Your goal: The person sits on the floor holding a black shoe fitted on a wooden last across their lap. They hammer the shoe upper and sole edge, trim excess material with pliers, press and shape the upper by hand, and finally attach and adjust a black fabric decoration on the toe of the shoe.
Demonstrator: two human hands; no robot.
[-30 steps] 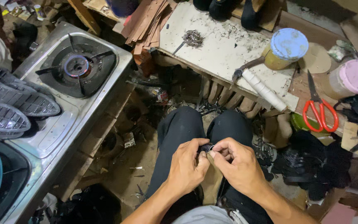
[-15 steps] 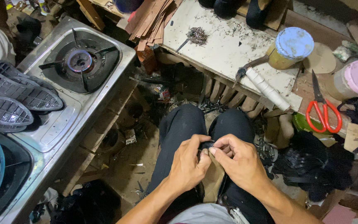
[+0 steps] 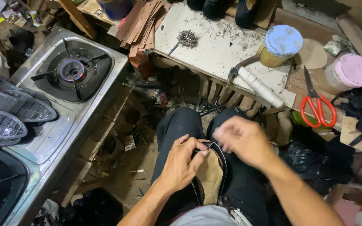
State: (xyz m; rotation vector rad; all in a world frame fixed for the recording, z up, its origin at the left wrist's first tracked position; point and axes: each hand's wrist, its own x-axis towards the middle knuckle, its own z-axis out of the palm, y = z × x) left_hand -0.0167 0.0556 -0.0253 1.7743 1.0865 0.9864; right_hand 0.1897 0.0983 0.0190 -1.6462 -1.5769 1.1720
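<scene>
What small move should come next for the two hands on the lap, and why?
Probably the right hand should come back to the tan shoe piece. It is lifted off and blurred, while only the left hand pinches the piece's dark edge against the lap, so the piece is held on one side alone.

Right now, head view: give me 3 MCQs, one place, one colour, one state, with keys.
1. Where do the scissors lie?
A on the stove
B on the bench, right of the white-wrapped tool
C on the lap

2. What colour is the lid of the yellow jar?
A blue
B red
C black

3. What does the left hand do?
A hangs free
B holds scissors
C holds the tan shoe piece on the lap

Key: 1 B, red handles right of the tool. 2 A, lid is pale blue. 3 C, fingers close on its dark edge; right hand is lifted, blurred.
</scene>
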